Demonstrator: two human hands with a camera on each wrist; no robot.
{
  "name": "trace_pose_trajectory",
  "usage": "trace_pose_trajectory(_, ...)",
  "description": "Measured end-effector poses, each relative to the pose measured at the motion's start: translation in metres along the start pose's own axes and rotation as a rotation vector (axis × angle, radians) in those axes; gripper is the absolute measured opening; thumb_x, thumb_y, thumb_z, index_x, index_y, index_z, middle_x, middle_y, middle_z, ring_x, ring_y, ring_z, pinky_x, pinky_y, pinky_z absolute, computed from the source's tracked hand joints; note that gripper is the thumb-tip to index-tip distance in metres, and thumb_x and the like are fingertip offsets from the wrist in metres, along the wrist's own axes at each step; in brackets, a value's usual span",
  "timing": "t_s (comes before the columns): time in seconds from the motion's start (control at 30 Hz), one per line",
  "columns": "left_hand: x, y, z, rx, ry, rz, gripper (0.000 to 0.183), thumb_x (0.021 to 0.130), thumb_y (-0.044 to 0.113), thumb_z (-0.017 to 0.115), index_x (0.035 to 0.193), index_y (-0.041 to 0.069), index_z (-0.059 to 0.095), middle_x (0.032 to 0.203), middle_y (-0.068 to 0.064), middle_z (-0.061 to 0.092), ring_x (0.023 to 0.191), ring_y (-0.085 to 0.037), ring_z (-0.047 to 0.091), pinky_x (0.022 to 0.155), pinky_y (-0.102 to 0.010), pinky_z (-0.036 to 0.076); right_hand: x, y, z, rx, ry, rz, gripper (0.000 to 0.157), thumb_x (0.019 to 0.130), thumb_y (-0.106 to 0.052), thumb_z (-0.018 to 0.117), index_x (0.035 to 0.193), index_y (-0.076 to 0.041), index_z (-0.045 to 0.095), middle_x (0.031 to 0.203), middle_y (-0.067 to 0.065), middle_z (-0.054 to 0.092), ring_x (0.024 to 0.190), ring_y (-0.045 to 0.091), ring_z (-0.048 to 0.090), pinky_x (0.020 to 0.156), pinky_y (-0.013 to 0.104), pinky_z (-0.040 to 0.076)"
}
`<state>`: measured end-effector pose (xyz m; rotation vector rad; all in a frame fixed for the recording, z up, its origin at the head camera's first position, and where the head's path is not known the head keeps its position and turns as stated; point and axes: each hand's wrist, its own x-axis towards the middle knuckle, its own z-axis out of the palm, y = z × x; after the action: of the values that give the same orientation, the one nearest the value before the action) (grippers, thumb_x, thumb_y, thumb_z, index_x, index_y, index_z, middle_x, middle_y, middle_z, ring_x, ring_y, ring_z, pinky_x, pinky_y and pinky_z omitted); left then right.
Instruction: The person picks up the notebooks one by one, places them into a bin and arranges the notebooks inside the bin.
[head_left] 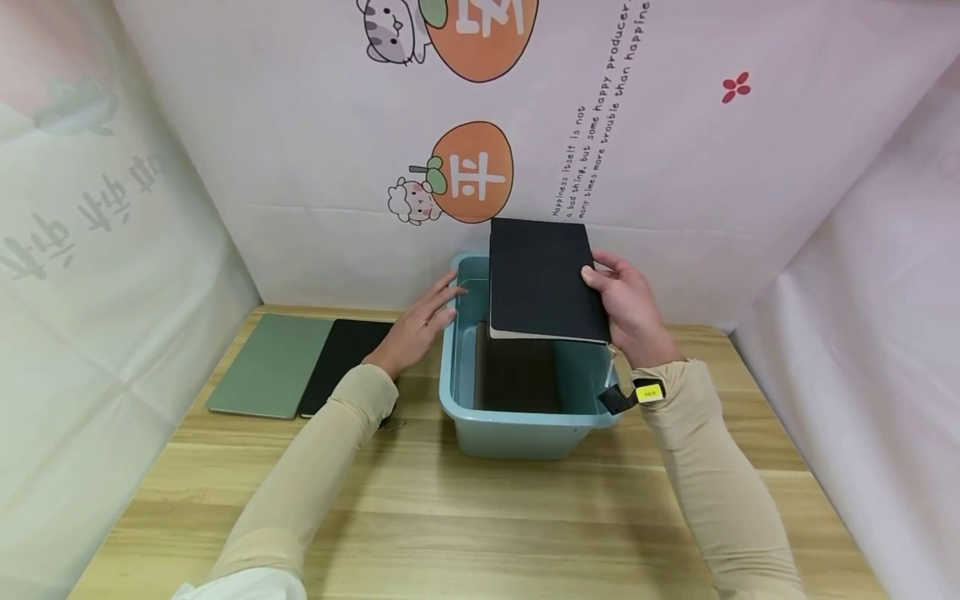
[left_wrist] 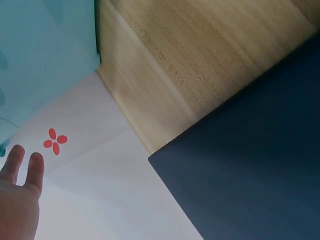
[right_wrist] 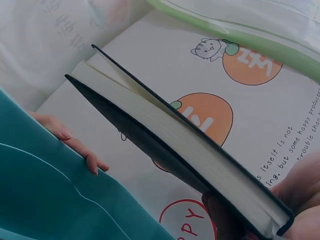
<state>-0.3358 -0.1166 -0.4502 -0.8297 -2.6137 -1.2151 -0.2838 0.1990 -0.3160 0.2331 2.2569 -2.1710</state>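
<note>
My right hand [head_left: 628, 304] grips a black hardcover notebook [head_left: 543, 279] by its right edge, thumb on the upper cover. It is above a blue-green plastic bin [head_left: 510, 442]. In the right wrist view the notebook's cream pages [right_wrist: 165, 125] show, with one cover standing slightly away from them. My left hand [head_left: 420, 329] is at the bin's left rim with its fingers fairly straight; in the right wrist view its fingertips hang over the rim. Inside the bin lies a dark flat thing [head_left: 517, 375], partly hidden by the held notebook.
Left of the bin, a green notebook [head_left: 273, 367] and another black notebook [head_left: 341, 354] lie side by side on the wooden table [head_left: 450, 525]. My left forearm partly covers the black one. White printed cloth [head_left: 300, 125] hangs behind and along both sides.
</note>
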Motion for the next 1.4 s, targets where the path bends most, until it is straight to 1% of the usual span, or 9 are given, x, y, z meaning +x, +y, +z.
trace_pose_trajectory(0.1,0.001,-0.002,0.001,0.0,-0.002,0.01,0.048,0.109,0.045,0.035,0.154,0.031,0.044,0.169,0.026,0.009,0.16,-0.01,0.015,0.127,-0.057,0.022,0.0,0.0,0.002,0.003,-0.003,-0.003,0.058,0.105,-0.02,0.056,0.157,-0.011,0.035,0.105,-0.002,0.051,0.086,0.007,0.062,0.072,0.018,0.056)
trace_pose_trajectory(0.17,0.001,-0.003,0.001,-0.001,-0.004,0.008,0.045,0.11,0.041,0.037,0.154,0.034,0.044,0.17,0.026,0.009,0.16,-0.011,0.015,0.127,-0.057,0.022,0.001,0.0,0.004,-0.004,-0.006,-0.004,0.058,0.105,-0.02,0.056,0.158,-0.01,0.034,0.104,-0.002,0.052,0.084,0.006,0.062,0.071,0.018,0.057)
trace_pose_trajectory(0.33,-0.001,-0.003,0.002,0.002,-0.006,-0.009,0.044,0.109,0.048,0.035,0.152,0.044,0.041,0.17,0.026,0.009,0.159,-0.009,0.015,0.127,-0.057,0.023,0.004,-0.002,0.007,-0.025,-0.022,0.008,0.058,0.105,-0.021,0.054,0.159,-0.01,0.033,0.106,-0.003,0.054,0.084,0.004,0.063,0.072,0.017,0.057)
trace_pose_trajectory(0.6,-0.002,-0.003,0.003,-0.006,-0.001,-0.01,0.049,0.108,0.051,0.034,0.154,0.036,0.042,0.17,0.026,0.009,0.159,-0.007,0.015,0.127,-0.056,0.022,0.013,-0.004,0.013,-0.061,-0.005,0.033,0.055,0.105,-0.018,0.051,0.157,-0.007,0.036,0.109,-0.006,0.057,0.081,0.0,0.064,0.071,0.015,0.056)
trace_pose_trajectory(0.77,-0.003,-0.003,0.002,-0.012,-0.004,-0.006,0.05,0.108,0.056,0.032,0.154,0.039,0.041,0.17,0.025,0.009,0.159,-0.008,0.015,0.126,-0.056,0.024,0.017,0.0,0.017,-0.042,0.016,0.046,0.054,0.105,-0.015,0.051,0.156,-0.007,0.037,0.108,-0.005,0.056,0.082,0.002,0.064,0.07,0.017,0.057)
trace_pose_trajectory(0.87,-0.002,-0.003,0.002,-0.01,-0.001,-0.001,0.048,0.108,0.055,0.032,0.153,0.042,0.041,0.17,0.025,0.01,0.159,-0.009,0.016,0.126,-0.056,0.024,0.018,0.002,0.02,-0.041,0.022,0.047,0.054,0.106,-0.014,0.05,0.157,-0.008,0.036,0.113,-0.002,0.056,0.087,0.005,0.063,0.073,0.018,0.056)
trace_pose_trajectory(1.13,-0.001,0.0,0.003,0.013,-0.002,0.008,0.048,0.108,0.055,0.031,0.153,0.042,0.04,0.17,0.024,0.01,0.159,-0.01,0.016,0.127,-0.055,0.023,0.017,0.006,0.026,-0.078,0.033,0.074,0.053,0.107,-0.018,0.048,0.159,-0.011,0.035,0.148,0.014,0.05,0.093,0.008,0.061,0.082,0.023,0.053)
trace_pose_trajectory(1.23,-0.001,0.001,0.003,0.02,-0.003,0.007,0.046,0.108,0.056,0.03,0.152,0.046,0.038,0.17,0.024,0.01,0.159,-0.009,0.016,0.127,-0.055,0.023,0.017,0.007,0.028,-0.085,0.031,0.071,0.054,0.108,-0.019,0.047,0.159,-0.012,0.034,0.153,0.013,0.048,0.096,0.009,0.061,0.083,0.022,0.053)
trace_pose_trajectory(1.4,-0.002,0.001,0.001,0.024,0.0,0.0,0.048,0.108,0.057,0.029,0.153,0.046,0.037,0.171,0.023,0.01,0.159,-0.01,0.016,0.127,-0.055,0.023,0.017,0.008,0.03,-0.102,0.031,0.07,0.053,0.108,-0.02,0.045,0.159,-0.013,0.036,0.155,0.013,0.047,0.092,0.007,0.061,0.076,0.019,0.054)
